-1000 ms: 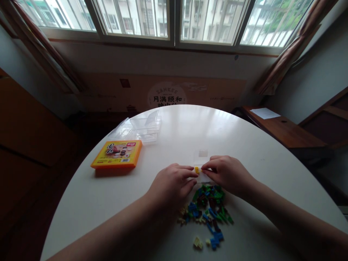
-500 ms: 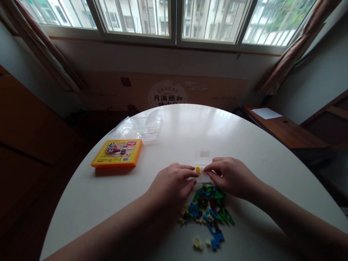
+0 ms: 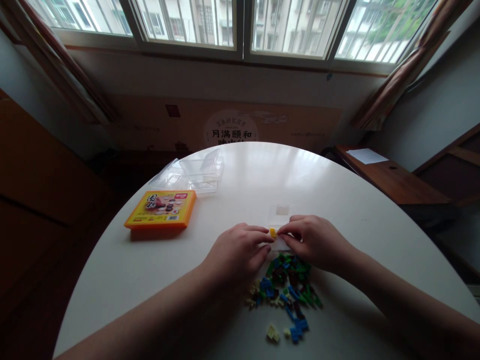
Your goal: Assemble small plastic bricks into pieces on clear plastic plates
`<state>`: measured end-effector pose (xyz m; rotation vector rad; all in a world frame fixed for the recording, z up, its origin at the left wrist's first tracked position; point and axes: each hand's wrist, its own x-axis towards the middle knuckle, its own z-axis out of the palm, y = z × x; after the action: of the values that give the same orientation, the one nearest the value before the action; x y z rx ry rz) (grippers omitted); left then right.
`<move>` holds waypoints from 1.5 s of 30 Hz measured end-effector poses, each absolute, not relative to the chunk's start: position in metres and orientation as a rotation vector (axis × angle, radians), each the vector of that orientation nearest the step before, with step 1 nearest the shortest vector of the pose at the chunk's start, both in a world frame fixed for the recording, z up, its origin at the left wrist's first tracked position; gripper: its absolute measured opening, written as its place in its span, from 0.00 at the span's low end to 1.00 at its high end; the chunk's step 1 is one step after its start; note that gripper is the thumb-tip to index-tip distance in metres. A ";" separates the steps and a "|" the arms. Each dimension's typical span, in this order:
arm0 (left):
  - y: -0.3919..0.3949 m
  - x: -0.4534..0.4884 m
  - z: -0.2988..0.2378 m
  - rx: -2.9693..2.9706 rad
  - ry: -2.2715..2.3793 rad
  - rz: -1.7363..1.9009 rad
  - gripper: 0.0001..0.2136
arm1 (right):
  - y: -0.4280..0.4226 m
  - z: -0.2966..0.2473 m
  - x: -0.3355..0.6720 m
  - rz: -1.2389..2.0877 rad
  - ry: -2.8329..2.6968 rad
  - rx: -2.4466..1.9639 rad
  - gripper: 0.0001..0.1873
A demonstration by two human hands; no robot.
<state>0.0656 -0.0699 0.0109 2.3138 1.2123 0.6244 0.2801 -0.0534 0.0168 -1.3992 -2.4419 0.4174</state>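
Observation:
A tiny yellow brick piece (image 3: 272,232) sits between my two hands over a small clear plastic bag (image 3: 279,216) on the round white table (image 3: 337,200). My left hand (image 3: 236,252) has its fingers closed, with the fingertips pinching the yellow piece from the left. Fingers of my right hand (image 3: 315,240) curl in a pinch on the same piece from the right. Just in front of both hands lies a pile of small bricks (image 3: 287,290) in green, blue, dark and cream colours.
An orange box (image 3: 162,210) lies on the table's left side. Clear plastic trays (image 3: 197,172) stand behind it near the far edge. A wooden desk with a sheet of paper (image 3: 365,156) is to the right, and windows run along the back wall.
Both hands stay pinched on the yellow piece, with only slight shifts of the fingers. The view has tilted slightly.

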 end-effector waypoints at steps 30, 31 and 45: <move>-0.070 0.064 0.015 2.312 1.208 0.598 0.12 | -0.053 0.018 0.282 0.467 -2.412 -1.325 0.12; -0.070 0.064 0.015 2.313 1.208 0.597 0.12 | -0.053 0.018 0.282 0.475 -2.409 -1.318 0.12; -0.071 0.064 0.016 2.254 1.209 0.689 0.15 | -0.053 0.015 0.283 0.483 -2.409 -1.322 0.10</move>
<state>0.0637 -0.0712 0.0160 2.2544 1.2094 0.6894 0.2825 -0.0526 0.0155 -1.3224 -2.4087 0.4826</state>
